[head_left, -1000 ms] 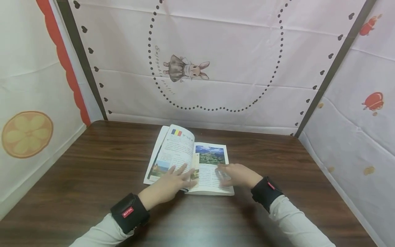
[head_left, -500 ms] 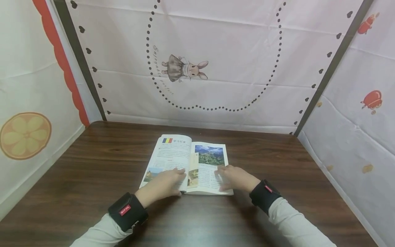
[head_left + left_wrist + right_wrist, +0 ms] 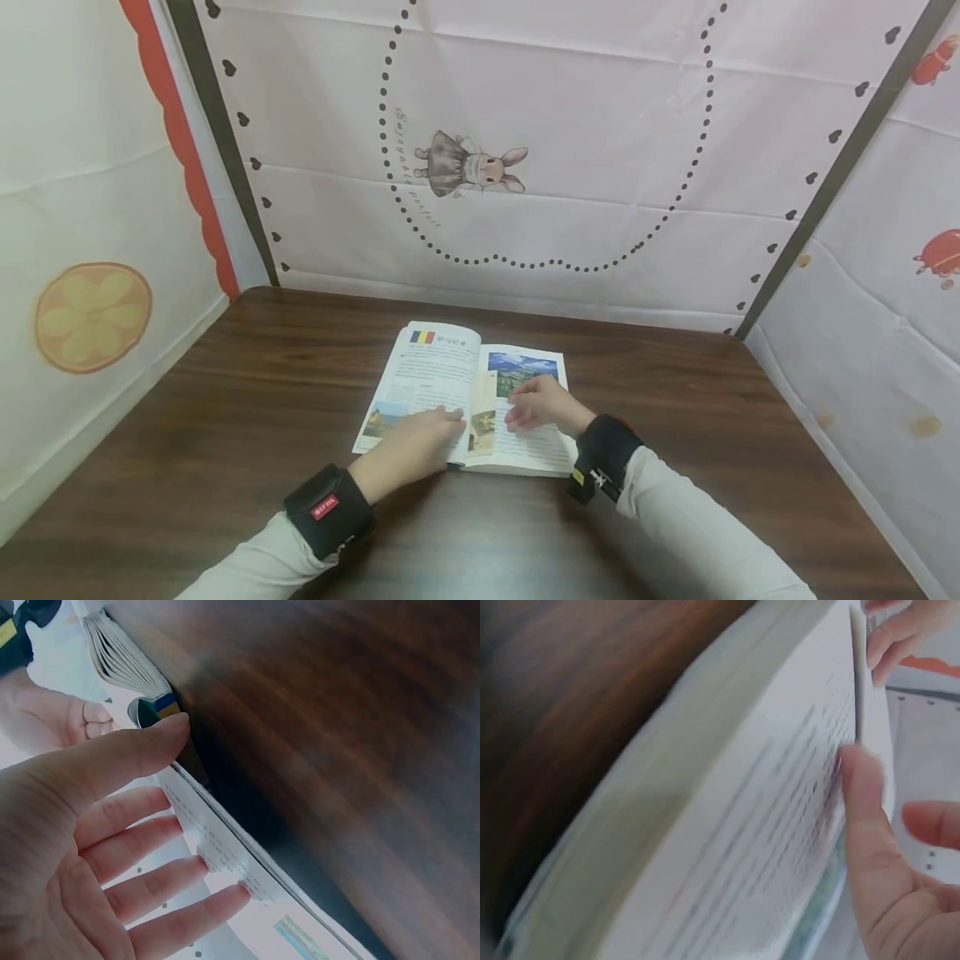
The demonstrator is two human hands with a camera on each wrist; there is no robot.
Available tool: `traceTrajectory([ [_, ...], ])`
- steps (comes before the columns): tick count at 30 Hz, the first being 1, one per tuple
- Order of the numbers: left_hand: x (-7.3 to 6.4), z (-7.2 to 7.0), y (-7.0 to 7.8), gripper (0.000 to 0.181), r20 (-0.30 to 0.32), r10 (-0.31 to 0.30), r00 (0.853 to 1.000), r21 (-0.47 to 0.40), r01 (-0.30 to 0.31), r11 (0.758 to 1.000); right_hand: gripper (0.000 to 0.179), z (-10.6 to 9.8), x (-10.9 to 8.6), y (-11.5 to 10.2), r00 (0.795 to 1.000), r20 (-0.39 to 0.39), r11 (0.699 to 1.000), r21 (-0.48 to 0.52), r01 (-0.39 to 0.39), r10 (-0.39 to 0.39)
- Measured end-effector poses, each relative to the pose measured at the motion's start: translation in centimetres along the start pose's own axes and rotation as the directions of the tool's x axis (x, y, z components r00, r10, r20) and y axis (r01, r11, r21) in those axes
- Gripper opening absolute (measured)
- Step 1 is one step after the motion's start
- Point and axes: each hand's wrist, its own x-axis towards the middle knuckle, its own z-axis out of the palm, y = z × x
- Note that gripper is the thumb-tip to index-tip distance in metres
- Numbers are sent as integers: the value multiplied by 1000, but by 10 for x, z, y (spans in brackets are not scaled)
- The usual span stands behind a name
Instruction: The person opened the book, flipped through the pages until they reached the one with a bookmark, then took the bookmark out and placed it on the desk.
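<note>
An open book (image 3: 431, 375) lies on the table, with a small flag printed on the left page and a landscape photo (image 3: 517, 367) on the right one. My left hand (image 3: 412, 442) rests over the lower left page near the gutter. In the left wrist view its fingers (image 3: 127, 847) lie loosely extended over the printed page, the thumb by the spine's lower end. My right hand (image 3: 547, 404) is over the right page, fingers loosely bent toward the gutter. In the right wrist view, its thumb (image 3: 864, 787) is extended close over the text with nothing pinched.
A dark wooden table (image 3: 262, 400) surrounds the book. Behind it hangs a white printed cloth (image 3: 585, 142) with a rabbit drawing, and similar cloths stand at left and right. Black bands (image 3: 330, 510) circle both wrists.
The left leaves, raised a second ago, now lie flatter under my left hand, whose spread fingers have drawn together. My right hand has moved from the right page's outer part toward the gutter.
</note>
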Motion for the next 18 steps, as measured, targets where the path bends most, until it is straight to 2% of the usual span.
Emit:
traceTrajectory([
  [4, 3, 1, 3, 39, -9, 15, 1000, 64, -15, 998, 29, 5, 7, -1, 995, 32, 992, 86, -97, 94],
  [8, 7, 2, 5, 33, 2, 36, 999, 95, -36, 995, 28, 11, 12, 0, 990, 48, 982, 131, -135, 130],
  [15, 8, 0, 4, 36, 25, 5, 1000, 59, -6, 998, 22, 22, 17, -4, 998, 4, 998, 9, -69, 69],
  [18, 9, -1, 4, 36, 28, 0, 1000, 86, -2, 996, 21, 23, 18, -3, 998, -5, 997, 27, -70, 70],
])
